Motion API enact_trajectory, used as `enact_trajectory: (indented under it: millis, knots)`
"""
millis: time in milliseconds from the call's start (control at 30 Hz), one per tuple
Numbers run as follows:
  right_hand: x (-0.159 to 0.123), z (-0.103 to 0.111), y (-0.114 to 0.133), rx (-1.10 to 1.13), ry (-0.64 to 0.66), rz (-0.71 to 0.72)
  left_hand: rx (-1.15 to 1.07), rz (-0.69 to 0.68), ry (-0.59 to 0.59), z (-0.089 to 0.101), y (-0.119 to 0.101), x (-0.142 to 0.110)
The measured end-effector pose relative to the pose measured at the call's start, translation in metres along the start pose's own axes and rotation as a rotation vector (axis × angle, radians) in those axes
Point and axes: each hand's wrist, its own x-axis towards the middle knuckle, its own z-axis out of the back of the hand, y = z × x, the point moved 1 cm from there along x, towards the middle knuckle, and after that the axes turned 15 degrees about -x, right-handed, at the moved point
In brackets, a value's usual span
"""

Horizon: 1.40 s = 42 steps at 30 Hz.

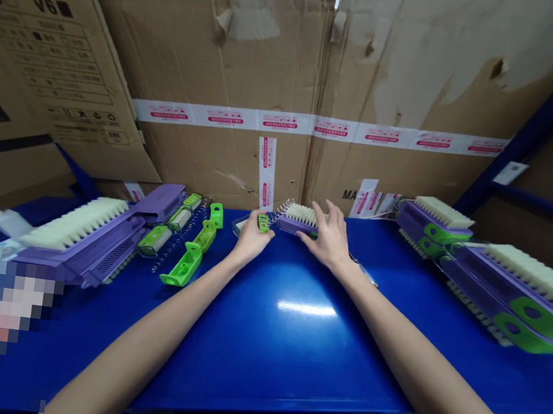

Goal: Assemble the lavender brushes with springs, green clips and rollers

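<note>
My left hand (pixel 253 236) is closed around a small green and clear plastic part (pixel 263 222). A thin coiled wire (pixel 283 209) runs from beside that part towards a purple brush (pixel 299 218) with cream bristles facing up. My right hand (pixel 330 237) is at the brush's right end, thumb on the near side and fingers over the bristles, so that end is hidden. Left of my left hand, several bright green end caps (pixel 183 264) lie in a row. Beside them is a strip of green and clear parts (pixel 171 224) with another coiled wire (pixel 174 241).
Purple brushes with cream bristles (pixel 77 223) stand at the left, and more (pixel 523 291) at the right. Tall cardboard (pixel 224 59) closes off the back of the blue table (pixel 283 355). A white plug with a cable (pixel 7 221) lies far left; a blue metal post (pixel 533 124) rises at right.
</note>
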Motion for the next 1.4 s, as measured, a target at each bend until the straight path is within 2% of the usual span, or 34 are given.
enact_trajectory:
  millis: [100,167,300,400,600,800,933,1200,1300,1400]
  knots:
    - [0.002,-0.014,-0.009,-0.020,0.144,-0.061,0.140,-0.012,-0.111,0.007,-0.005,0.000]
    - [0.004,-0.017,-0.014,-0.014,0.208,-0.090,0.210,-0.002,-0.134,0.010,-0.009,-0.001]
    - [0.009,-0.011,-0.023,-0.047,0.313,-0.132,0.325,-0.015,-0.155,0.014,-0.014,-0.002]
    - [0.009,-0.004,-0.032,-0.033,0.352,-0.070,0.347,-0.064,-0.205,0.015,-0.017,-0.001]
    - [0.005,0.002,-0.052,0.133,0.254,0.053,0.314,-0.259,-0.299,0.020,-0.022,0.000]
    - [0.005,0.003,-0.059,0.187,0.078,0.045,0.349,-0.298,-0.328,0.027,-0.018,0.003]
    - [0.005,0.006,-0.060,0.202,0.021,0.001,0.385,-0.283,-0.276,0.028,-0.019,0.004]
    - [0.003,0.010,-0.042,0.258,0.060,0.049,0.425,-0.315,-0.102,0.014,-0.027,-0.004]
    - [0.002,0.012,-0.032,0.270,0.064,0.088,0.345,-0.307,-0.014,0.008,-0.023,-0.006]
    - [0.002,0.012,-0.026,0.273,0.070,0.116,0.126,-0.217,0.101,0.005,-0.017,-0.004]
